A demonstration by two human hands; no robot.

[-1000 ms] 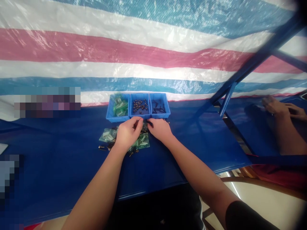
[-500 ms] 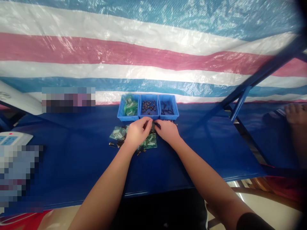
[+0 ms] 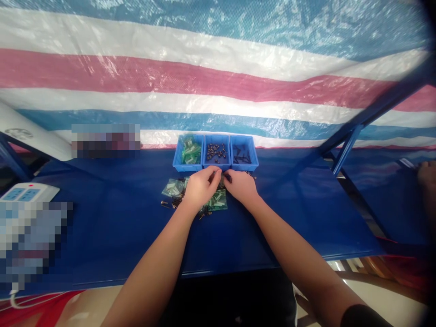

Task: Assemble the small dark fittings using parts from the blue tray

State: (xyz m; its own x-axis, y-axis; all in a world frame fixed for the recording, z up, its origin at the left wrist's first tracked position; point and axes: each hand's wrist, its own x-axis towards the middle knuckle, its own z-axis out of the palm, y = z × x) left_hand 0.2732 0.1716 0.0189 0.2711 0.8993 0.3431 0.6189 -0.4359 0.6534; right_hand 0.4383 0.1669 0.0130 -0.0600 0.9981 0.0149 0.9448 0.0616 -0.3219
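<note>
My left hand [image 3: 203, 184] is closed in a pinch above a mixed pile, just in front of the blue bins; what its fingertips hold, if anything, is hidden. Close beside it, my right hand [image 3: 242, 185] is also closed, with a small dark thing showing at its fingertips, too small to name. Under and around the hands lie a clear packet of pale pieces [image 3: 172, 187], a greenish packet [image 3: 218, 200] and loose brass-coloured screws [image 3: 205, 212]. The left bin [image 3: 188, 168] holds green packets, the middle bin [image 3: 217, 166] brass-coloured screws, the right bin [image 3: 245, 167] dark screws.
A white power strip [image 3: 47, 193] lies on the blue table [image 3: 119, 236] at left, near blurred-out items. Blue metal bars [image 3: 347, 145] slant at right. Another person's hand [image 3: 427, 175] shows at the right edge. A striped plastic sheet [image 3: 204, 68] hangs behind.
The whole view has shifted slightly, so bins and hands appear a little further right. Both hands keep nearly the same pinched pose over the pile. The other person's hand is less in view.
</note>
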